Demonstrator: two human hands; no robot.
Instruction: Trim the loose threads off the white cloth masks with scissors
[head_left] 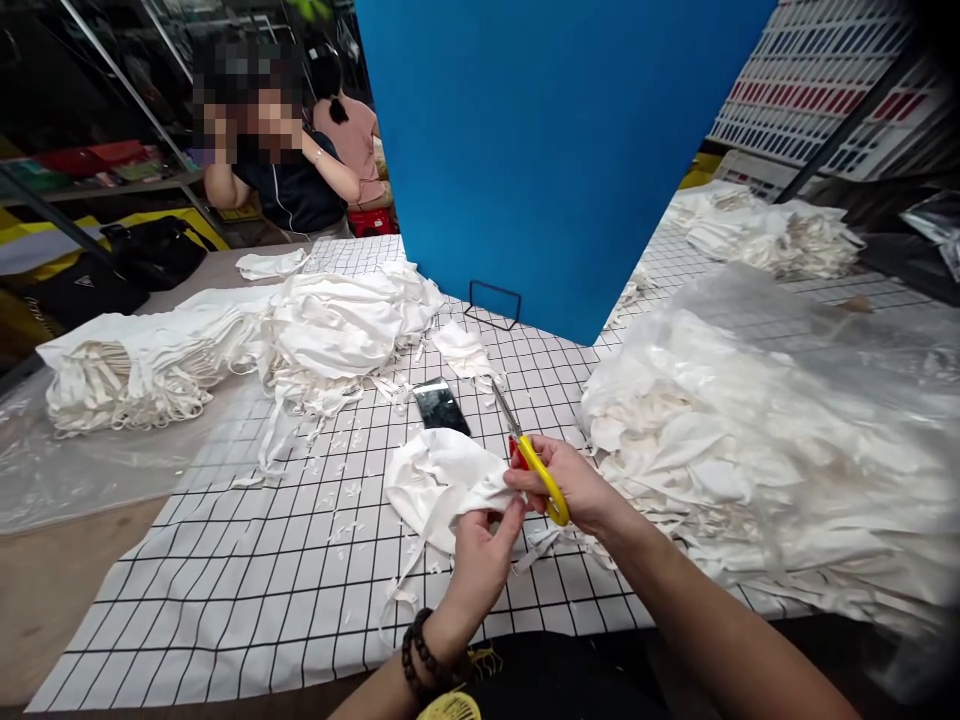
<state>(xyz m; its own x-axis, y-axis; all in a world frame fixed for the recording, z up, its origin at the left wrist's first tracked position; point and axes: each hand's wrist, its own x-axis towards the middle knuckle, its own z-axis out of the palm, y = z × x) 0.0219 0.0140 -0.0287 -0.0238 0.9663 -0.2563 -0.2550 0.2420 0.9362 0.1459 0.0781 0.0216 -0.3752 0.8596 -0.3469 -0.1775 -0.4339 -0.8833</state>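
Observation:
My left hand (486,552) pinches the edge of a white cloth piece with straps (427,478), which lies partly on the checked tablecloth. Close beside it, my right hand (564,482) holds a pair of scissors (537,462) with yellow and red handles, blades pointing away from me. The right fingertips also touch the same cloth's edge. A thin white strap trails from the cloth toward the table's front. Just beyond the cloth lies a dark phone (442,405), and past it another small white cloth piece (463,350).
White cloth pieces are heaped at left (337,325) and stacked farther left (142,355). A large pile under clear plastic (697,450) stands right. A blue panel (555,150) rises at the back. Small white scraps dot the checked tablecloth (247,600). Two people (289,195) are across the table.

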